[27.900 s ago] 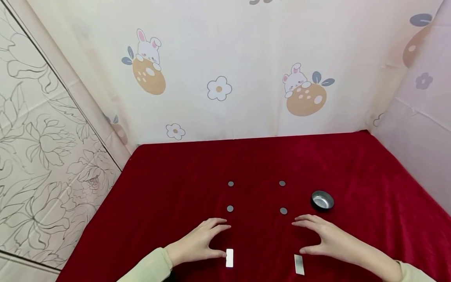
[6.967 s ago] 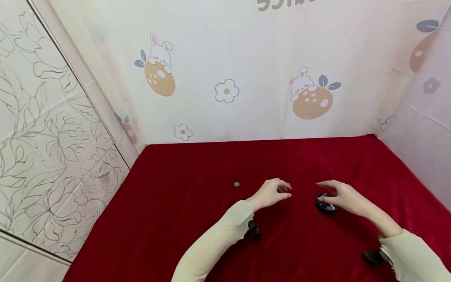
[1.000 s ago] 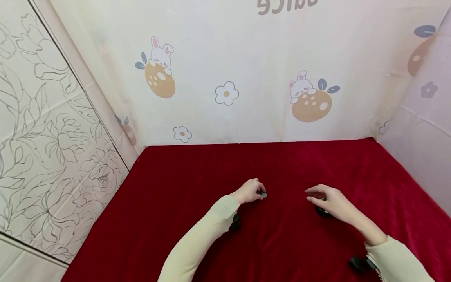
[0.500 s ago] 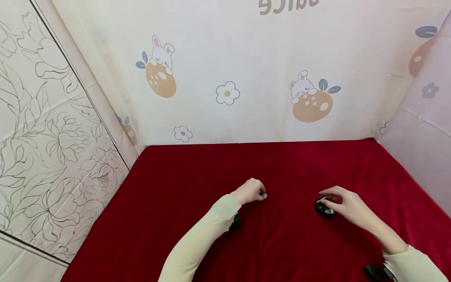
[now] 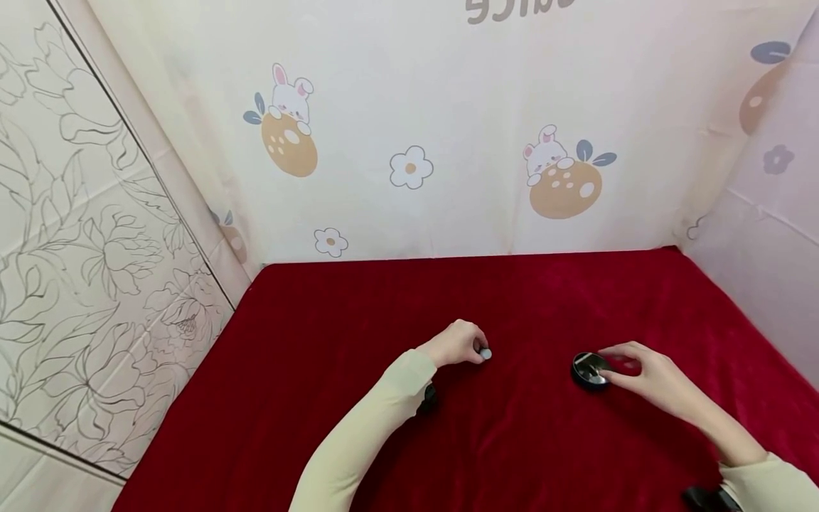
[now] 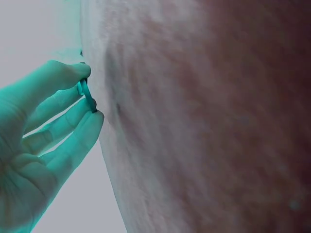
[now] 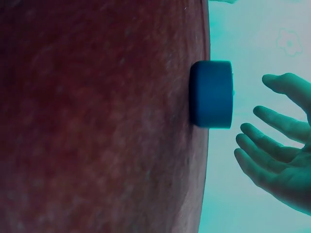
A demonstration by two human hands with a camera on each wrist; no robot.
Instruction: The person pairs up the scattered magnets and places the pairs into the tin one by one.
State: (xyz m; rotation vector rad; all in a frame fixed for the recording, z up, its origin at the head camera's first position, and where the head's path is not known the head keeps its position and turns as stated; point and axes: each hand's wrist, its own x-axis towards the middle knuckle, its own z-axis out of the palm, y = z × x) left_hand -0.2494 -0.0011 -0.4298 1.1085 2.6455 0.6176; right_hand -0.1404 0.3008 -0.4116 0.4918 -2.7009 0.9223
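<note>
In the head view my left hand pinches a small round grey disc just over the red cloth. The left wrist view has the disc nearly edge-on between thumb and fingertips. My right hand, fingers loosely bent and holding nothing, hovers at the right of a small round dark dish. Shiny pieces lie inside that dish, too small to tell apart. Seen from the right wrist, the fingers are spread and stand apart from the dish.
Red cloth covers the table. A pale curtain with rabbit and flower prints hangs behind it. On the left stands a panel with line-drawn flowers.
The discs and two shiny rectangular plates have gone from the cloth since the earliest frame; one disc is in my left hand. Lately my right hand drew rightward off the dish.
</note>
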